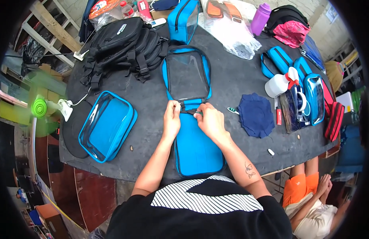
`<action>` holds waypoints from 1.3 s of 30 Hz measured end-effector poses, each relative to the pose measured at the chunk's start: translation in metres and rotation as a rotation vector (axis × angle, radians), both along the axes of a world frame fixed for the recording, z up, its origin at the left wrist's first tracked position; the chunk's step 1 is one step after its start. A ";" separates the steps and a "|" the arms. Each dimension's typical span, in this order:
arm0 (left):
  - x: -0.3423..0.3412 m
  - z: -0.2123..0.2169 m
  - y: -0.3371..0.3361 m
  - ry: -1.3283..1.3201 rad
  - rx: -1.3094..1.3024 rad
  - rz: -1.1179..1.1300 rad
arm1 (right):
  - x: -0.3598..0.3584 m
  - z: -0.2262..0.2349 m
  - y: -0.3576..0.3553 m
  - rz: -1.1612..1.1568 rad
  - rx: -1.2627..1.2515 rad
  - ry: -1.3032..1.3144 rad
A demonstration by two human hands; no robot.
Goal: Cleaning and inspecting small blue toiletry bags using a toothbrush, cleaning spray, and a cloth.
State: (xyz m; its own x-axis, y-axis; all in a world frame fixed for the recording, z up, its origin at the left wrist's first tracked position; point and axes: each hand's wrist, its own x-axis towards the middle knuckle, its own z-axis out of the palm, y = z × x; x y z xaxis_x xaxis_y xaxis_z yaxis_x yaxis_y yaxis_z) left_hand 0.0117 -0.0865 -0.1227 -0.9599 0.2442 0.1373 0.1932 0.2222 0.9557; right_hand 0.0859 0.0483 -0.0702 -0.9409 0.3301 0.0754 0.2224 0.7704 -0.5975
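A blue pouch [196,149] lies opened flat in front of me on the dark table [232,75], its clear-windowed half [187,75] farther away. My left hand [171,119] pinches the black strip at the fold between the two halves. My right hand [210,120] grips the same strip from the right, with a small green-tipped tool between its fingers. Both hands sit side by side, almost touching.
A closed blue pouch [108,126] lies to the left. A black backpack [124,46] is at the back left. A navy cloth [256,114], white spray bottle [279,84] and several blue pouches [308,89] sit right. Another person [312,195] sits low right.
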 end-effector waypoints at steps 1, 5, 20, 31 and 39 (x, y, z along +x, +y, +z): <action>-0.001 -0.001 0.000 0.000 -0.002 0.002 | 0.000 -0.001 0.000 0.002 -0.002 0.000; -0.005 -0.010 -0.005 -0.135 0.156 -0.026 | 0.001 -0.004 -0.001 -0.006 0.015 0.033; -0.021 0.026 0.009 0.632 -0.449 -0.147 | -0.014 -0.038 0.012 -0.310 0.103 0.091; -0.023 0.026 0.017 0.600 -0.606 -0.272 | -0.011 -0.033 0.008 -0.230 0.162 0.074; -0.008 -0.004 0.024 0.698 -0.558 -0.137 | -0.001 -0.021 0.010 -0.199 0.011 0.335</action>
State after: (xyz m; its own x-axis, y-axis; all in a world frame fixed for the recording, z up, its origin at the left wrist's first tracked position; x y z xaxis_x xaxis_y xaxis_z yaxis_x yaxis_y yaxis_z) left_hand 0.0033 -0.0625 -0.1270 -0.6603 0.5558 0.5051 0.7475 0.5509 0.3711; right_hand 0.0851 0.0585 -0.0913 -0.7811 0.5015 0.3721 0.1624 0.7385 -0.6544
